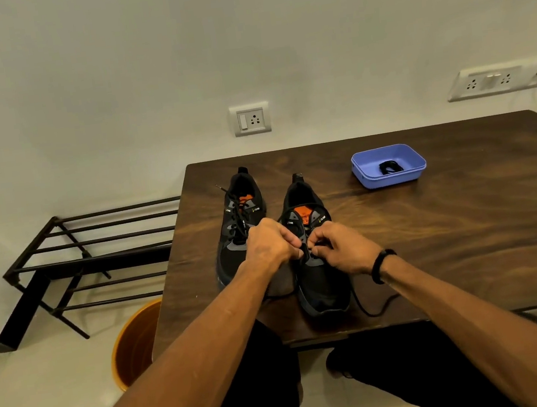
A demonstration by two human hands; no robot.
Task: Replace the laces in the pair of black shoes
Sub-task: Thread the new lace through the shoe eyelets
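Right shoe point(316, 265), frame centre, long axis running up-frame: lace point(370, 311) pinched over its lower eyelets by left hand point(270, 244) and right hand point(341, 248), equally near.

A: Desk point(451, 230)? 
B: Dark wood grain, smooth w/ slight sheen.
A: Shoes point(317, 275)?
B: Black matt mesh cloth, grey panels, orange lining. Laces point(236, 217) look woven.
A: Tray point(393, 178)?
B: Blue plastic, smooth, semi-gloss.
A: Rack point(94, 241), bin point(135, 343)?
B: Black matt metal bars; orange plastic, glossy.
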